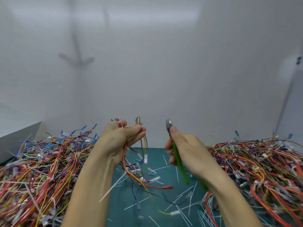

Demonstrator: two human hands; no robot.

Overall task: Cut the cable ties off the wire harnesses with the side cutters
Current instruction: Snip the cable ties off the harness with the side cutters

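White wall (180, 63) stands beyond both hands. Left heap (41, 169) of wire harnesses lies outboard of the left hand (121, 138), and right heap (259, 169) outboard of the right hand (185, 148). Teal mat (155, 151) lies below and between the grips. The left hand clasps one held harness (131, 171), whose wires hang beneath the fist, with a white cable tie (119, 124) at its top. The right hand clasps the green-handled side cutters (177, 159), head above the thumb, clear of the harness. Cut ties (183, 215) are scattered underneath.

Green rubbery cutter handles (179, 163), matt
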